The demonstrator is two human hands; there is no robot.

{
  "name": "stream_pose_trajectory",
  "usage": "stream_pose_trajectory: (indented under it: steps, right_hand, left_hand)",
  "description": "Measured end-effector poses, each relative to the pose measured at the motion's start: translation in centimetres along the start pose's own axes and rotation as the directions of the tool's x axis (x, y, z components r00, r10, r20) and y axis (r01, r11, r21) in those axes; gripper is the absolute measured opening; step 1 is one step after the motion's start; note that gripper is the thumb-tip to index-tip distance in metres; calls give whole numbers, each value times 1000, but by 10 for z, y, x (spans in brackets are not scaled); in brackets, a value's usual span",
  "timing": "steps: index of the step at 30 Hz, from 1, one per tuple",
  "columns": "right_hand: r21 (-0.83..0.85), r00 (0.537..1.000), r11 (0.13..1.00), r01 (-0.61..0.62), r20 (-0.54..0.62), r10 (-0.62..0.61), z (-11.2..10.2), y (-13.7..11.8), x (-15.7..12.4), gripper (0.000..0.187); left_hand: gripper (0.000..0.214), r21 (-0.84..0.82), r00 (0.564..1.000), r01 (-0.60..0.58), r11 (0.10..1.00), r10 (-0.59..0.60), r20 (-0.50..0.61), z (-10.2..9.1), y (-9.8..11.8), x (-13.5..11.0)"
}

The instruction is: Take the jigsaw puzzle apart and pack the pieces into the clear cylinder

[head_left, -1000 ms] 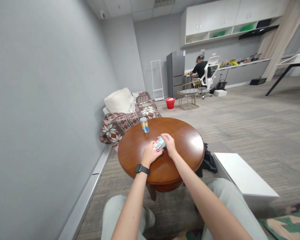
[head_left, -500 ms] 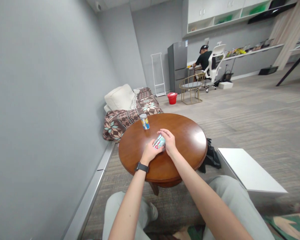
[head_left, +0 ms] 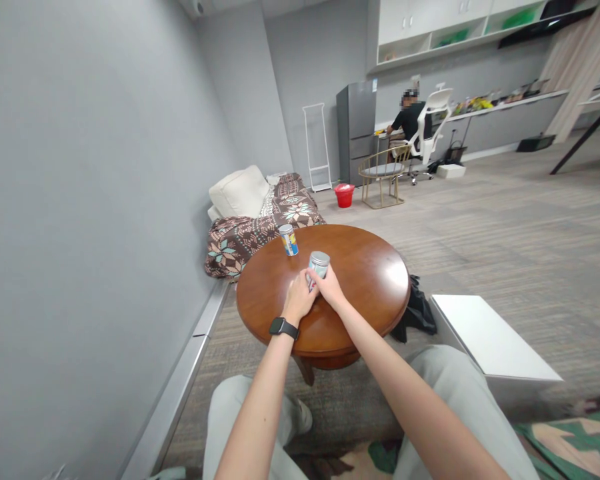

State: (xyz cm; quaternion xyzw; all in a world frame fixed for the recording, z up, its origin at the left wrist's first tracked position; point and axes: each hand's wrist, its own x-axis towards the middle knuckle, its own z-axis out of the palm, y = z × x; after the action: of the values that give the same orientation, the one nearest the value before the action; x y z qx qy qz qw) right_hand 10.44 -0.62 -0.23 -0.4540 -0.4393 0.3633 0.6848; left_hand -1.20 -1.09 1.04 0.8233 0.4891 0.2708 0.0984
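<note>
Both hands are around a small round canister (head_left: 319, 266) with a silver lid and a pale label with red marks, over the near middle of the round wooden table (head_left: 365, 260). My left hand (head_left: 299, 297) is closed on its lower left side. My right hand (head_left: 329, 288) grips it from the right, thumb across the front. The canister is roughly upright, lid showing, its lower part mostly hidden by fingers. A second canister (head_left: 289, 241), silver-lidded with a yellow and blue label, stands upright near the table's far left edge.
Beyond the table is a low seat with a patterned cover (head_left: 240, 240). A white box (head_left: 490, 333) stands right of my knee, with a black bag (head_left: 416, 313) beside the table. Farther off are a red bucket (head_left: 345, 195), a gold-framed chair (head_left: 383, 171) and a seated person (head_left: 410, 121).
The canister has gone from lying tilted between my hands to roughly upright, its lid now visible. My right hand has shifted from over its end to its side.
</note>
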Motion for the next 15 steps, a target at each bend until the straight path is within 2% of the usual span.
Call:
stream_pose_trajectory:
  steps: [3, 7, 11, 13, 15]
  right_hand:
    - [-97, 996, 994, 49, 73, -42, 2, 3, -2, 45]
    - [-296, 991, 948, 121, -27, -135, -2, 0, -3, 41]
    - [-465, 980, 881, 86, -120, -159, -6, -6, -6, 37]
    - [-458, 976, 887, 57, -163, -147, -7, -7, -6, 47]
    - [-435, 965, 900, 32, -223, -141, -7, -6, -6, 65]
  left_hand:
    - [28, -3, 997, -40, 999, 40, 62, -1, 0, 0]
    - [28, -1, 998, -34, 999, 34, 47, -3, 4, -1]
    - [30, 44, 998, 19, 999, -22, 59, -2, 6, -2]
    - [29, 69, 997, 19, 997, -24, 74, 0, 6, -2]
    - [30, 82, 997, -3, 997, -4, 80, 2, 4, -2]
